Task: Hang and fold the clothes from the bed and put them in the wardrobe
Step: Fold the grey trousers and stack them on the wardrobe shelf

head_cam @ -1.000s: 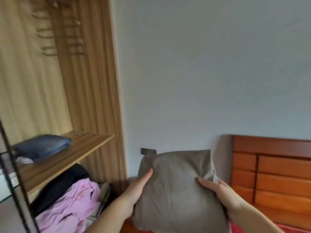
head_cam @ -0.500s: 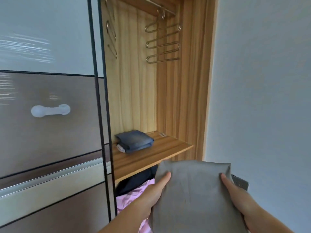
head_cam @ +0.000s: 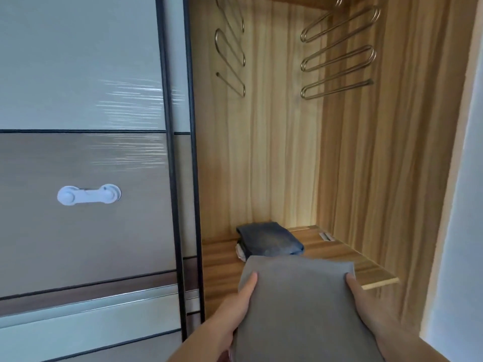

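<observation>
Hands point(head_cam: 236, 307) point(head_cam: 366, 304) grip folded grey garment point(head_cam: 298, 309); no legible writing.

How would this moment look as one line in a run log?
step: shelving | left hand: holds grey folded cloth | right hand: holds same | shelf: folded jeans | placed: not yet

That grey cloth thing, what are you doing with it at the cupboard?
A person is putting away laundry. Both hands, the left hand and the right hand, hold a folded grey garment by its sides, thumbs on top, in front of the open wardrobe. Its far edge is over the wooden shelf, right by a folded dark blue garment already lying there. Empty metal hangers hang above. I cannot tell whether the grey one rests on the shelf yet.
</observation>
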`<state>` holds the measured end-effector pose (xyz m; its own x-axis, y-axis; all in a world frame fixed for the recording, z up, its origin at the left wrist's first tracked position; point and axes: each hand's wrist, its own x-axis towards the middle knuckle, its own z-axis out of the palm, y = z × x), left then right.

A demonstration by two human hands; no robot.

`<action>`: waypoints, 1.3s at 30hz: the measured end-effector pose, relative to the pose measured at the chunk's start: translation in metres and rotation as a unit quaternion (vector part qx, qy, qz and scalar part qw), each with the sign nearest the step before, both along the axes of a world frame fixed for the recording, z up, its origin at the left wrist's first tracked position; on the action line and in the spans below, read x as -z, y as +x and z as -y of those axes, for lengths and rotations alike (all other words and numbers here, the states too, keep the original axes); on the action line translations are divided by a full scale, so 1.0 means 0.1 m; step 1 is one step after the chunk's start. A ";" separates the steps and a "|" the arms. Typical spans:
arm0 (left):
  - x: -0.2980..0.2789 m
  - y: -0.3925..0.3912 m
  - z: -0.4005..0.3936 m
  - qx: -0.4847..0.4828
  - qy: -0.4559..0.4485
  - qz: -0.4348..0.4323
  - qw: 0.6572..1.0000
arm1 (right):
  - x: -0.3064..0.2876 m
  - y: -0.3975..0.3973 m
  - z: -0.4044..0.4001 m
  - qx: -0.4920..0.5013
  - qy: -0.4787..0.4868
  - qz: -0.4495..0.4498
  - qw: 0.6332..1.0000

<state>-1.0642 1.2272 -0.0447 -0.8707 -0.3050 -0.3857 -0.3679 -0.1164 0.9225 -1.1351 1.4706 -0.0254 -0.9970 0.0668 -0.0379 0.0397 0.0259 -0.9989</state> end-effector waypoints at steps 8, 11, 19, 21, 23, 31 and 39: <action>0.53 -1.54 0.32 -0.041 0.065 -0.011 0.997 | 0.61 -1.51 0.38 -0.084 0.095 0.025 0.992; 0.45 -2.09 0.38 -0.022 0.083 -0.022 0.996 | 0.68 -2.07 0.47 -0.064 0.098 0.037 0.992; 0.15 -3.58 1.06 -0.045 -0.011 0.017 0.999 | 0.25 -3.90 1.11 -0.087 0.165 0.012 0.982; 0.17 -3.82 1.23 -0.098 -0.032 0.003 0.995 | 0.17 -4.28 1.42 -0.116 0.188 -0.001 0.975; 0.25 -4.05 1.38 -0.153 -0.083 0.011 0.985 | 0.21 -4.64 1.67 -0.125 0.245 -0.005 0.961; 0.90 -4.55 1.59 -0.214 -0.356 0.088 0.905 | 0.99 -5.40 2.16 -0.171 0.399 -0.030 0.901; 1.06 -4.60 1.58 -0.233 -0.417 0.127 0.870 | 1.32 -5.46 2.17 -0.172 0.414 -0.056 0.892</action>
